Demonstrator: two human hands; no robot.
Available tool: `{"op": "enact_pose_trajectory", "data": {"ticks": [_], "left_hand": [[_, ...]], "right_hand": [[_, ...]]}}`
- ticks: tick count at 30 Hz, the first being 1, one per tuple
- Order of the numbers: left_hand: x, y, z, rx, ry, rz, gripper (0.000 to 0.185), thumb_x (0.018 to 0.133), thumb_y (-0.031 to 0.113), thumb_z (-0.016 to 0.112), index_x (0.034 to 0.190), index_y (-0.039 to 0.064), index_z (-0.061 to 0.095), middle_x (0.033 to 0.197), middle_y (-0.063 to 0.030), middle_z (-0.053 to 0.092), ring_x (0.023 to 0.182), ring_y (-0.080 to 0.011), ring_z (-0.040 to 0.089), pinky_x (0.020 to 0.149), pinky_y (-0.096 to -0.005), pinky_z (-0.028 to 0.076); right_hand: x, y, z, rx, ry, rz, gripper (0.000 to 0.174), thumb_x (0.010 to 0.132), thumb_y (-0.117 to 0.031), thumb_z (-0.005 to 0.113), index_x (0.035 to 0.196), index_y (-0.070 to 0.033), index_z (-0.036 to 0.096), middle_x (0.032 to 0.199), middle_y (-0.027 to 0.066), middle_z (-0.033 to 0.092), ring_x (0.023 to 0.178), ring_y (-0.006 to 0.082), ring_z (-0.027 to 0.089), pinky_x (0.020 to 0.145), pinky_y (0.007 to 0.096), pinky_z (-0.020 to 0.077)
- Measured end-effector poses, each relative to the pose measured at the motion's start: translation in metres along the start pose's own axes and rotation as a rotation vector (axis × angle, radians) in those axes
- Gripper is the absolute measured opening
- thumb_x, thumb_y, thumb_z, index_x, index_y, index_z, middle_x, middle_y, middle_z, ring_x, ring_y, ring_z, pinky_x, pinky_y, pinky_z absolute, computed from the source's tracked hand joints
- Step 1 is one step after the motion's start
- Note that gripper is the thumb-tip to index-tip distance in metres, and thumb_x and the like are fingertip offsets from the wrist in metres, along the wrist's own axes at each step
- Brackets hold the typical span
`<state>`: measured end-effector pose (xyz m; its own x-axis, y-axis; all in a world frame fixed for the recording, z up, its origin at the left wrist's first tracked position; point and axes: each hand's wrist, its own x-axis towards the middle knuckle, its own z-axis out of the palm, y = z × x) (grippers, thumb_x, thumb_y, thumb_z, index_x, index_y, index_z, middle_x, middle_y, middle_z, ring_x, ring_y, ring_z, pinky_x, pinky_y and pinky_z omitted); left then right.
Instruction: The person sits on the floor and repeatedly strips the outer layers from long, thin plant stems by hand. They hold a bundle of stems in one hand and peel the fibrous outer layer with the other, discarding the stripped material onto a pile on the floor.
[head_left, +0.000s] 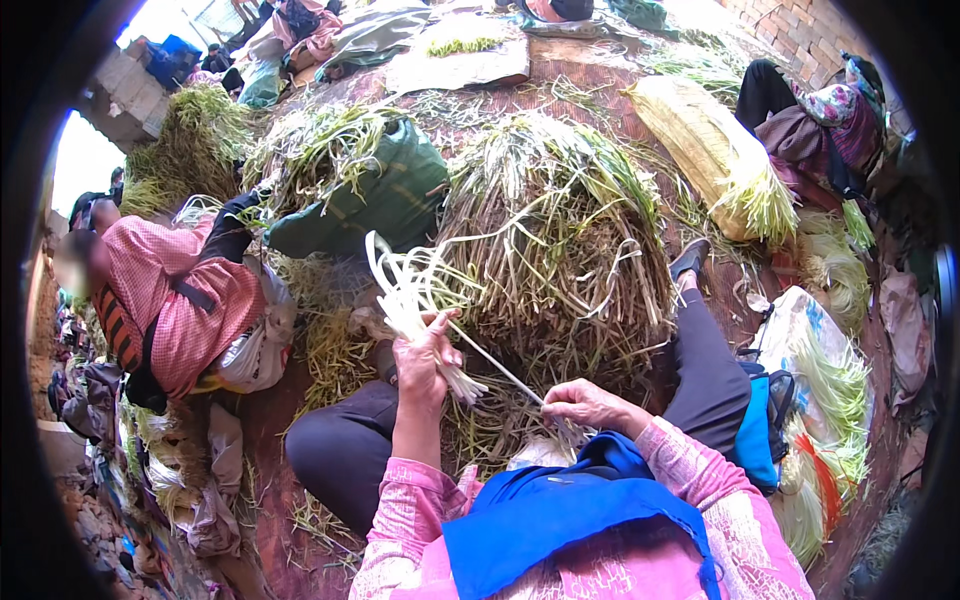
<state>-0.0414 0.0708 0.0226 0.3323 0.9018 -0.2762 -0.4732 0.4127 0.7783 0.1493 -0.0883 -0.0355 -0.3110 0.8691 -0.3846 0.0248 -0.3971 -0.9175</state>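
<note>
My left hand (426, 358), raised at the centre, is closed around a bundle of pale plant stalks (411, 300) with looping light green ends above and cut ends below the fist. One long thin stalk (499, 365) runs from beside that bundle down to my right hand (592, 403), which pinches its lower end between thumb and fingers. Beyond both hands stands a large heap of stalks (555, 232) with brownish root ends towards me and green leaves on top. Loose peelings and leaves lie below the hands, between my legs.
A green sack (367, 195) with leafy stalks sits left of the heap; a yellow sack (690, 142) lies at the upper right. Peeled pale stalks (829, 397) rest on a white sack at right. People sit at left (180, 292) and far right (836, 135).
</note>
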Motion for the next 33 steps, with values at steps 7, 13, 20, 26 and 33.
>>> {"op": "enact_pose_trajectory", "data": {"ticks": [7,13,20,26,33], "left_hand": [[-0.022,-0.05,0.015,0.137,-0.103,-0.264,0.022,0.08,0.011,0.062,0.096,0.002,0.05,0.085,-0.016,0.063,0.038,-0.0077,0.044,0.034,-0.0228,0.041],[-0.02,-0.046,0.013,0.049,-0.07,-0.183,0.018,0.08,0.007,0.06,0.094,0.001,0.05,0.078,-0.016,0.063,0.036,-0.0092,0.044,0.034,-0.023,0.038],[-0.011,-0.032,0.004,-0.031,0.077,-0.024,0.012,0.083,0.003,0.055,0.093,0.002,0.05,0.074,-0.0157,0.063,0.033,-0.0092,0.043,0.031,-0.0221,0.036],[-0.001,-0.016,-0.005,0.024,0.119,0.096,0.006,0.086,0.005,0.05,0.091,0.003,0.048,0.074,-0.0128,0.061,0.038,-0.008,0.047,0.032,-0.019,0.039],[0.01,0.018,-0.02,-0.061,0.182,0.173,0.006,0.087,0.005,0.047,0.092,0.002,0.049,0.075,-0.0137,0.061,0.035,-0.0088,0.043,0.03,-0.0228,0.039]], "right_hand": [[0.021,-0.061,-0.006,0.14,0.101,0.026,0.02,0.089,-0.024,0.048,0.084,-0.006,0.057,0.068,-0.0005,0.06,0.054,0.0039,0.047,0.048,0.0188,0.0368],[0.01,-0.044,0.02,0.174,0.325,-0.211,0.028,0.092,-0.024,0.045,0.074,-0.005,0.055,0.057,-0.0048,0.05,0.051,0.0021,0.043,0.044,0.0203,0.0328],[-0.037,-0.025,0.034,-0.256,0.481,-0.176,0.027,0.088,-0.021,0.048,0.069,-0.002,0.052,0.053,0.007,0.048,0.047,0.0143,0.045,0.045,0.0304,0.0363],[-0.077,0.082,-0.011,-1.009,0.19,0.393,0.02,0.075,-0.023,0.051,0.072,-0.006,0.061,0.071,0.0157,0.062,0.069,0.0337,0.061,0.062,0.0425,0.0479],[-0.068,0.104,-0.04,-1.224,0.174,0.453,0.014,0.07,-0.019,0.055,0.071,-0.01,0.065,0.08,0.0112,0.064,0.078,0.0275,0.063,0.067,0.0417,0.0493]]}}
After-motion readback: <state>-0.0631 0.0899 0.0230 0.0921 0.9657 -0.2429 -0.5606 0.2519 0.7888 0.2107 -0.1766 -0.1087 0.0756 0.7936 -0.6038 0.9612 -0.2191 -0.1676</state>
